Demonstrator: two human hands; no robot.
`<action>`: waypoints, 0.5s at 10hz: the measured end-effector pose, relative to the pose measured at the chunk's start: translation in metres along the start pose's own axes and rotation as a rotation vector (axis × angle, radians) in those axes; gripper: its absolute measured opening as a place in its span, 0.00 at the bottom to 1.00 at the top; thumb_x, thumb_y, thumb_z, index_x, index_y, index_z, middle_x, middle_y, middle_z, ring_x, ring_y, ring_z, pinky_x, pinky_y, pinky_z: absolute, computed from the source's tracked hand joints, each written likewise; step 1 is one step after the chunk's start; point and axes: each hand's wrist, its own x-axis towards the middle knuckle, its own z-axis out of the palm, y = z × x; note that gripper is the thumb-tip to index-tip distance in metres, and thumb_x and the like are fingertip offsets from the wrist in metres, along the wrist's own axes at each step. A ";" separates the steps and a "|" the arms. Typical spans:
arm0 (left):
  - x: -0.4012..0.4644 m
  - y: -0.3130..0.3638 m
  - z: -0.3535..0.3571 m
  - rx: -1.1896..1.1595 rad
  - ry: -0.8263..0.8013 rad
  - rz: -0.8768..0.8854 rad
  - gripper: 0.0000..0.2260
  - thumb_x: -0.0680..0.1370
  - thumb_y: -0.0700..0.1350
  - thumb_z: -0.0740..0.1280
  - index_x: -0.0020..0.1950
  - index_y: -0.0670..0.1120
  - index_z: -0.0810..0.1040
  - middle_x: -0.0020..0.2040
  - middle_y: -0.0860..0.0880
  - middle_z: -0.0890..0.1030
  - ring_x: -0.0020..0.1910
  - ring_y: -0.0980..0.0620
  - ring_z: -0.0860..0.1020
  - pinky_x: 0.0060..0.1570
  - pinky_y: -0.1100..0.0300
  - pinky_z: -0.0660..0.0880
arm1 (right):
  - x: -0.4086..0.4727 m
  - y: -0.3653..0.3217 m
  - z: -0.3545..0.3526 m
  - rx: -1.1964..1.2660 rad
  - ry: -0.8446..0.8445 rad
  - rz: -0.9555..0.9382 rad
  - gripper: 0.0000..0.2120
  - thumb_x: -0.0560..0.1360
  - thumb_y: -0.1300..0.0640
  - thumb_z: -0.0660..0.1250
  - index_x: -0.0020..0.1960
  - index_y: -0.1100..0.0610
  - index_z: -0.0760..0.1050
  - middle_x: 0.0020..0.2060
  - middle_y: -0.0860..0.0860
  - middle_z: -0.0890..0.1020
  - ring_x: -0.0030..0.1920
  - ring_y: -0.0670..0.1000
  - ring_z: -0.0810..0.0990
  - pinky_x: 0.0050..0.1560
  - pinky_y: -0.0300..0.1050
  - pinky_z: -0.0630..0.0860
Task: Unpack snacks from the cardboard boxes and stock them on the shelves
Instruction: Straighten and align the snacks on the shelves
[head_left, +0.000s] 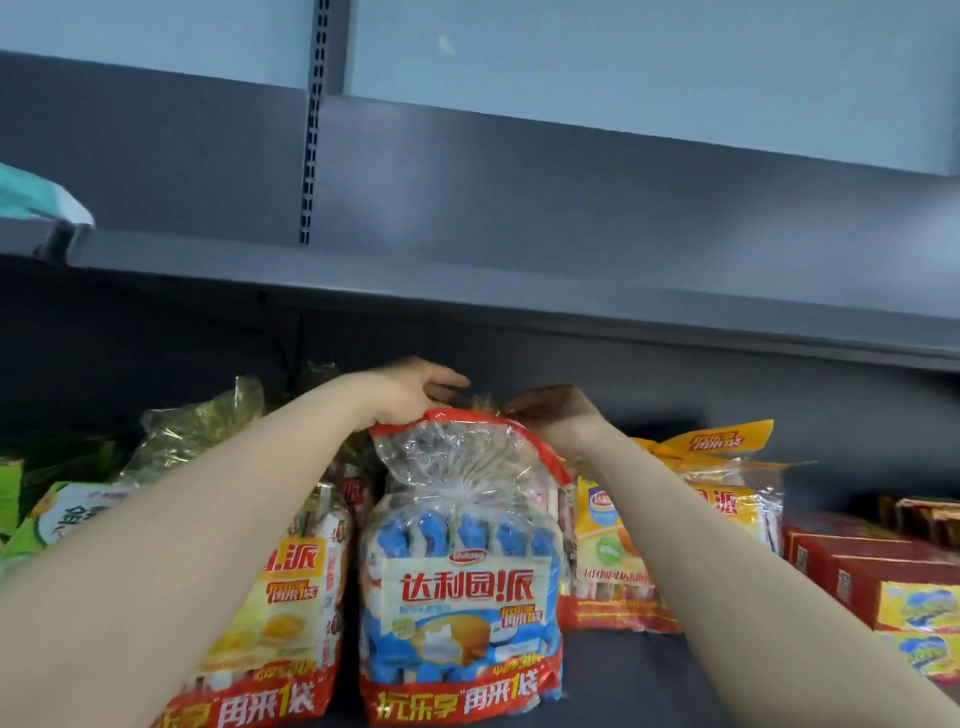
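On the lower shelf (613, 675), centre of view, the blue-and-white snack bag (462, 582) stands upright between the yellow snack bag (291, 597) just to its left and the orange-topped bag (696, 519) to its right and farther back. Both arms reach in over it.

Left hand (410, 395) sits at the gathered top of the blue bag, fingers curled onto the red-edged film; it appears to be holding that top. Right hand (556, 408) is in shadow at the same gather, fingers seemingly pinching it, though the grip is partly hidden.

Handling, by judgement: a loose clear film sack full of small individually wrapped cakes. Probably light for its bulk, soft, crushable, the film slippery and crinkly. The twisted neck is the natural hold for lifting; steadying the sides would risk squeezing the contents. The base looks flat enough to stand alone.

Appearance: clear upper part, blue wrappers showing through, a pale label with red characters and a cake picture, a red band with white characters along the bottom.

Red boxes (857, 566) stacked at far right. Upper shelf (467, 291) overhead.
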 end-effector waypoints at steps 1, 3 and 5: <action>0.014 -0.002 0.012 0.042 0.075 0.060 0.19 0.77 0.47 0.73 0.67 0.56 0.76 0.54 0.56 0.80 0.53 0.56 0.79 0.52 0.62 0.76 | 0.020 -0.006 0.006 -0.004 0.098 -0.014 0.04 0.71 0.50 0.77 0.44 0.48 0.85 0.48 0.44 0.86 0.54 0.45 0.82 0.62 0.42 0.76; 0.016 -0.021 0.020 0.232 0.429 -0.044 0.05 0.78 0.47 0.71 0.53 0.51 0.80 0.56 0.50 0.81 0.53 0.49 0.79 0.52 0.57 0.76 | 0.013 0.001 0.005 0.183 0.111 0.062 0.05 0.76 0.61 0.71 0.52 0.58 0.84 0.47 0.56 0.86 0.42 0.46 0.80 0.51 0.42 0.79; 0.008 -0.028 0.017 0.238 0.350 -0.156 0.07 0.80 0.43 0.67 0.58 0.48 0.80 0.58 0.47 0.80 0.54 0.47 0.78 0.52 0.58 0.73 | 0.007 0.007 0.003 0.202 0.143 0.128 0.10 0.81 0.60 0.63 0.59 0.65 0.77 0.57 0.64 0.79 0.54 0.56 0.75 0.69 0.54 0.70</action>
